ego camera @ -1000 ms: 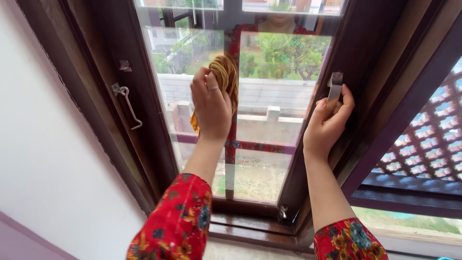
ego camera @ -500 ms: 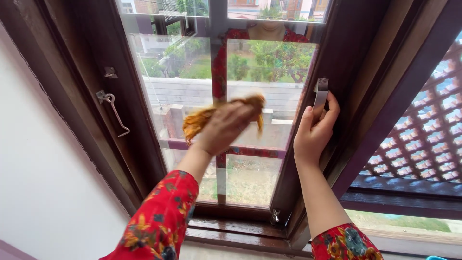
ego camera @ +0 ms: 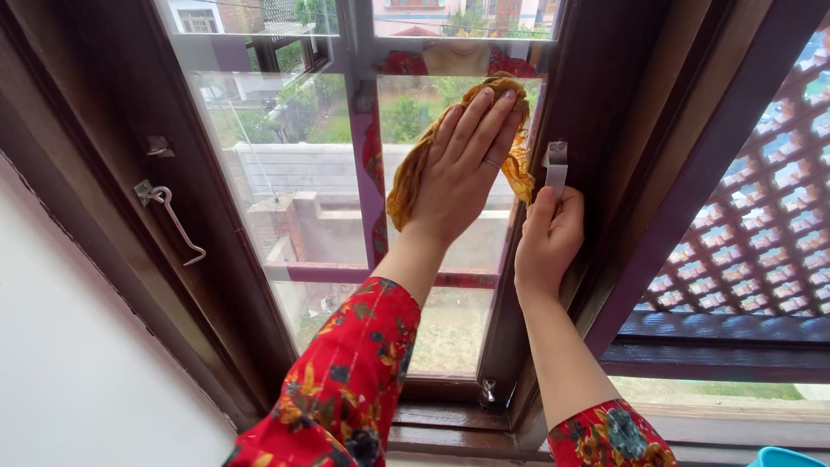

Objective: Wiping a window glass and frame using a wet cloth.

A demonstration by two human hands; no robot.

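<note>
We stand at a dark wooden window frame (ego camera: pixel 104 112) set in a pale wall (ego camera: pixel 78 372), looking out over a yard, low walls and trees.

Nearest to us is the sill (ego camera: pixel 450 424) along the bottom edge of the frame, and at the lower right corner a bit of a blue object (ego camera: pixel 787 458) that we cannot make out.

Above the sill our two arms in red flowered sleeves rise to the swinging window panel (ego camera: pixel 553 95). Our right hand (ego camera: pixel 546 246) has a closed grip around the lower part of the metal handle (ego camera: pixel 554 166) on the panel's right edge. Our left hand (ego camera: pixel 467 164) lies flat, fingers spread, pressing a yellow cloth (ego camera: pixel 413 177) against the glass (ego camera: pixel 285 173) in the upper right part of the pane, just beside the handle. The grip here is only palm pressure, since no finger curls round the cloth.

On the left side of the frame a metal hook latch (ego camera: pixel 173 216) hangs loose. Beyond the right edge is a lattice screen (ego camera: pixel 761 216).

In our judgement the flat palm is the weak point. If pressure eases, the cloth could slide down to the sill. A hard push near the handle could swing the panel if our right hand slackens, and the unfastened hook would not hold it. The cloth's trailing edge could also catch on the handle.
</note>
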